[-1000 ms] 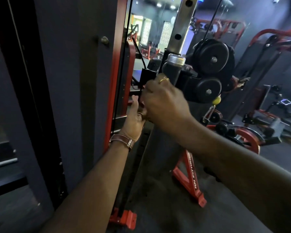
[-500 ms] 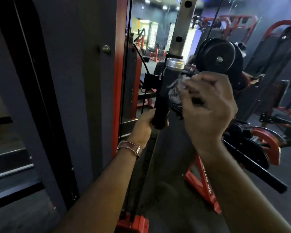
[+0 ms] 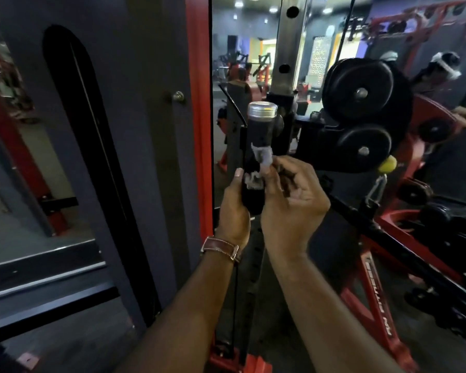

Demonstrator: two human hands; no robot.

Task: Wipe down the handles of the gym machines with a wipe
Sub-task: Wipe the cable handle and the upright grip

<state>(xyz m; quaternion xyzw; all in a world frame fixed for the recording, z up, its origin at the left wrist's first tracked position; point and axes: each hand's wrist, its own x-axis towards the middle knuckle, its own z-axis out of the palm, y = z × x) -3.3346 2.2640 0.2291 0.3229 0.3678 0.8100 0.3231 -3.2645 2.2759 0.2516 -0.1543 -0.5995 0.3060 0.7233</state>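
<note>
So I'm looking down at the left hand [image 3: 236,208], which is gripping the lower end of the black handle [image 3: 257,157], fingers curled round it, thumb up along the side. The right hand [image 3: 291,203] is pinching the crumpled grey wipe [image 3: 262,157] against the middle of that handle, just under its silver end cap [image 3: 262,110]. Black pulley wheels [image 3: 361,90] are sitting off to the right, with the red frame [image 3: 199,103] running upright just left of the handle.

head cam | faces forward-down | close on handle [image 3: 258,135] | single view
</note>
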